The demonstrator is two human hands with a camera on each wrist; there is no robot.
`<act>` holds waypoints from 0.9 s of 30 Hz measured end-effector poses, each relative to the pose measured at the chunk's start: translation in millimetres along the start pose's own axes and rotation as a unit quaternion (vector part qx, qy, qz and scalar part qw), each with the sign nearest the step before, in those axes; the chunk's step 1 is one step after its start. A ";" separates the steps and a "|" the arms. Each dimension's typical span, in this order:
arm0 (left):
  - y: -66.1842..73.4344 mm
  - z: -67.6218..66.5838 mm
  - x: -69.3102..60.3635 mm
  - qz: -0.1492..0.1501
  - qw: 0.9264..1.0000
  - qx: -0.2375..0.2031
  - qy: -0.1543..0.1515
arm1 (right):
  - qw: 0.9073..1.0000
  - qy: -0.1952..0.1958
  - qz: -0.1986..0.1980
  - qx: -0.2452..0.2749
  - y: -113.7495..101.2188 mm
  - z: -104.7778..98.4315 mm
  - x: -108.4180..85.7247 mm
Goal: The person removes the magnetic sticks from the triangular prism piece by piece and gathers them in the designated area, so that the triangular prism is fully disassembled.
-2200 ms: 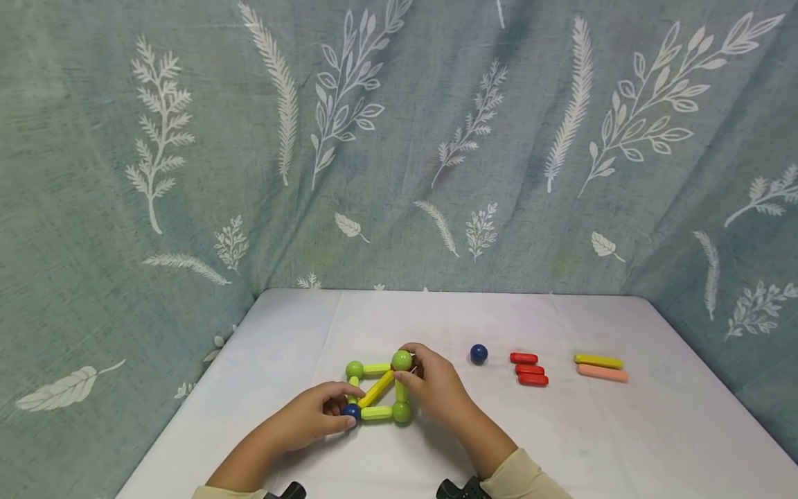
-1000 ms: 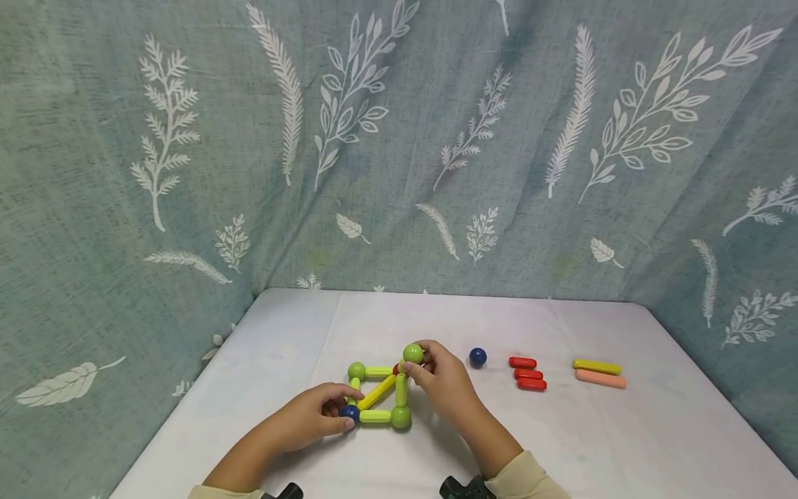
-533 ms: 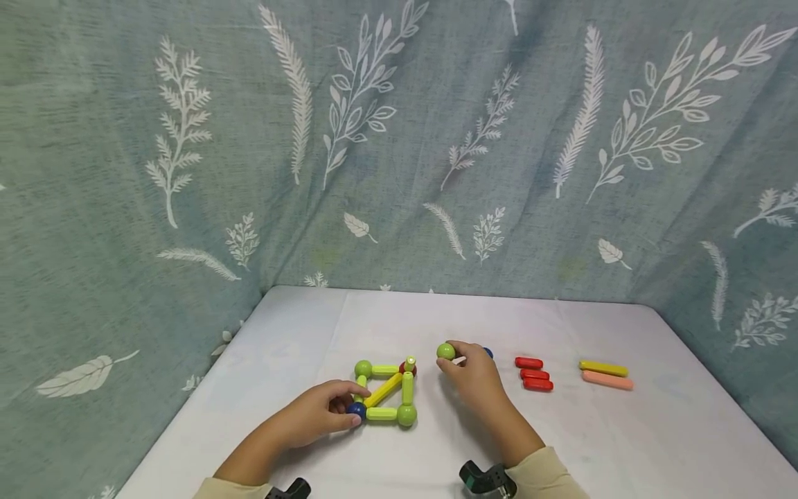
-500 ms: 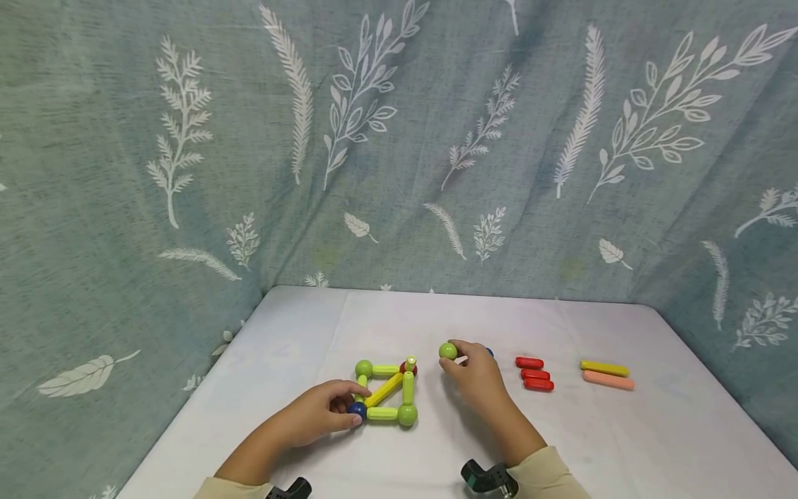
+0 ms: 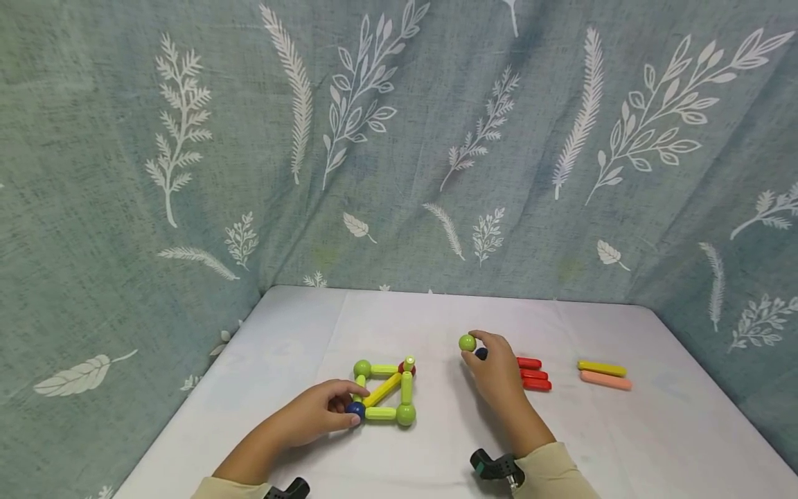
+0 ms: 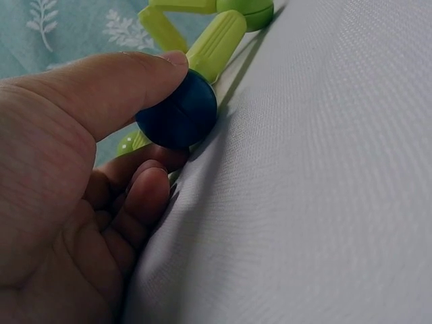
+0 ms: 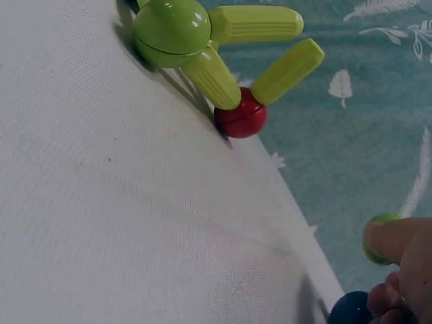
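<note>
My left hand (image 5: pixel 316 413) pinches a dark blue ball (image 6: pixel 179 111) at the near-left corner of a four-sided frame of magnetic rods and balls. Light-green rods (image 5: pixel 381 414) form its sides, and a yellow rod (image 5: pixel 383 390) crosses it diagonally. Green balls sit at two corners, a red ball (image 7: pixel 241 116) at the far right. In the right wrist view, a light-green rod (image 7: pixel 289 71) sticks up from the red ball. Thumb and finger of my right hand (image 5: pixel 501 372) pinch a loose green ball (image 5: pixel 467 342). Beside those fingers is another dark blue ball (image 5: pixel 481 353), partly hidden; contact is unclear.
Several short red rods (image 5: pixel 535 375) lie just right of my right hand, partly covered by it. Farther right are a longer yellow rod (image 5: pixel 601 368) and a salmon-pink rod (image 5: pixel 605 380). A leaf-patterned curtain (image 5: pixel 399 173) rises behind the white table (image 5: pixel 374 319).
My right hand has lifted the green ball off the upright rod above the red ball and carried it right, to the loose blue ball. My left hand keeps its grip on the corner ball.
</note>
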State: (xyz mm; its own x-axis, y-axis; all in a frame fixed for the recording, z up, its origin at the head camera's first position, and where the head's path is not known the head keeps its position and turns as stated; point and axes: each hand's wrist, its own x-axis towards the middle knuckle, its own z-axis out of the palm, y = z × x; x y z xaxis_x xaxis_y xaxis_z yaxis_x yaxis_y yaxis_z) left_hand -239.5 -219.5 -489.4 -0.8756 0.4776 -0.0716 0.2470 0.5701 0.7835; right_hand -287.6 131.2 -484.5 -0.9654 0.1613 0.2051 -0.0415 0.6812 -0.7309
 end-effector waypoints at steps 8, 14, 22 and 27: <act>0.1 0.2 -0.7 0.000 1.000 -0.005 -0.002 | 0.999 -0.034 0.016 -0.020 8.1 3.1 2.4; 0.6 -0.6 -0.9 -0.001 1.000 -0.003 -0.001 | 0.998 -0.054 -0.013 -0.040 10.9 6.1 1.9; 0.1 -0.4 -0.2 -0.004 1.000 -0.009 -0.002 | 0.994 -0.076 -0.030 -0.070 9.6 10.0 0.2; 0.3 -0.3 -0.3 -0.005 1.000 -0.007 -0.004 | 0.993 -0.078 -0.029 -0.078 8.7 10.9 -0.2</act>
State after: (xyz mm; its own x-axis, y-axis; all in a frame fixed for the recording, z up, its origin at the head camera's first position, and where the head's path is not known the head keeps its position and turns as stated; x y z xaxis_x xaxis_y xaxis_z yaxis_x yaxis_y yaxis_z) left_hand -239.2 -219.7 -489.0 -0.8745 0.4777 -0.0838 0.2329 0.5652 0.7914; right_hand -290.6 129.3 -498.1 -0.9913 0.0131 0.1313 -0.0702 0.7901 -0.6090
